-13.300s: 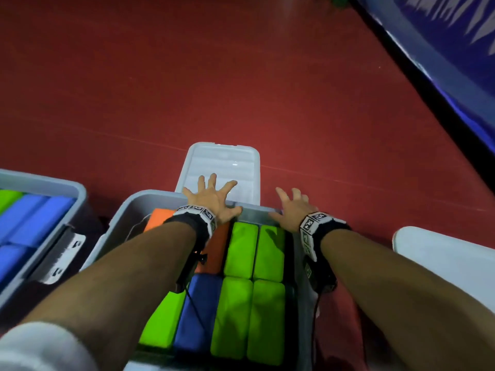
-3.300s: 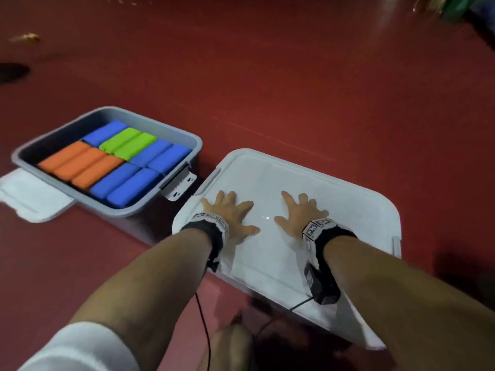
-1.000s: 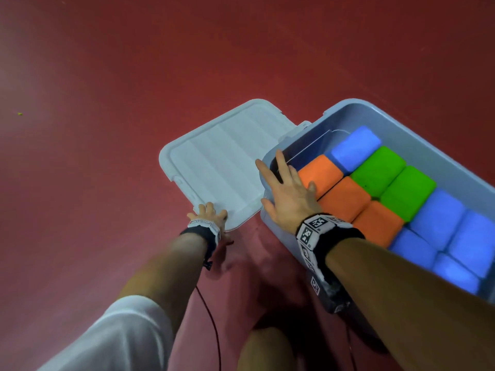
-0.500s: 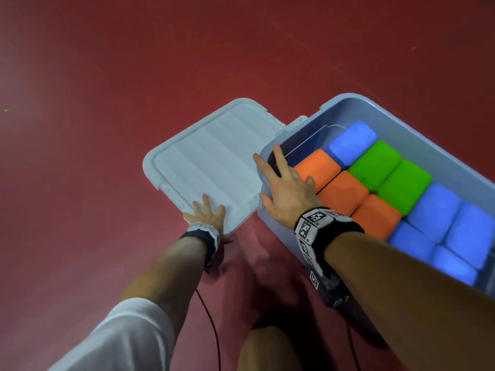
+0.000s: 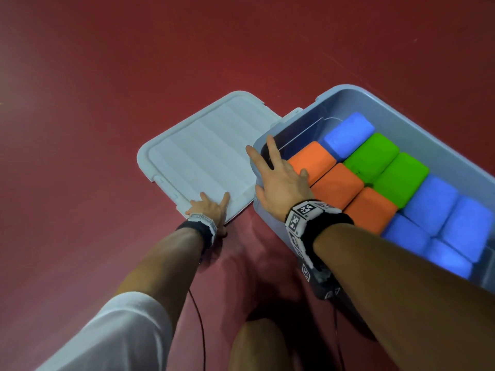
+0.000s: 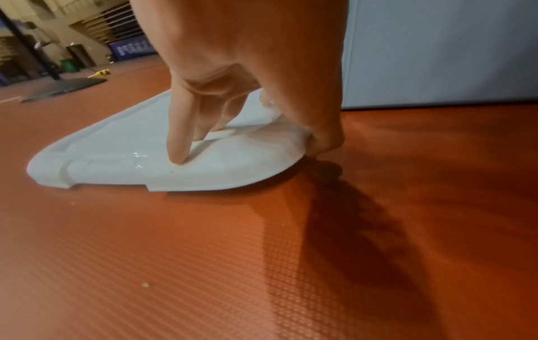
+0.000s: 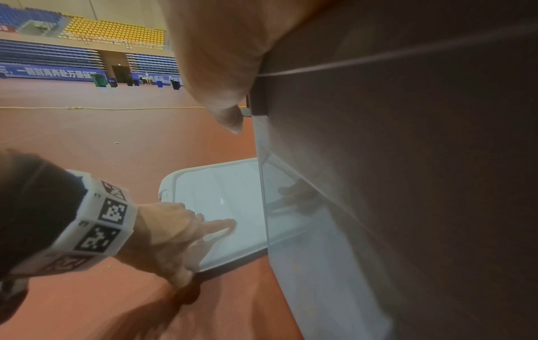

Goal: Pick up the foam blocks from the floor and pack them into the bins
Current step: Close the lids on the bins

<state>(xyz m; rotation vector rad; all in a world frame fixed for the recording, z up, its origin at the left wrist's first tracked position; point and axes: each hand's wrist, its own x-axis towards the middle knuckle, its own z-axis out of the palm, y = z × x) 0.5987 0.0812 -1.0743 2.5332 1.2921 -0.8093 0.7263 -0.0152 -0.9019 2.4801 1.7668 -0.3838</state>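
Presently the foam blocks sit packed inside the bin (image 5: 439,145): three orange (image 5: 337,186), two green (image 5: 385,170) and several blue (image 5: 442,218), side by side and touching. The bin stands open on the red floor (image 5: 107,76). Its lid (image 5: 203,159) lies flat on the floor just beside the bin's near end. Right hand (image 5: 281,183) rests over the bin's corner rim, fingers straight and spread, touching an orange block. Left hand (image 5: 211,208) pinches the lid's near corner, fingers (image 6: 180,138) on top, thumb at the edge. Both wrists carry marker bands (image 5: 305,215).
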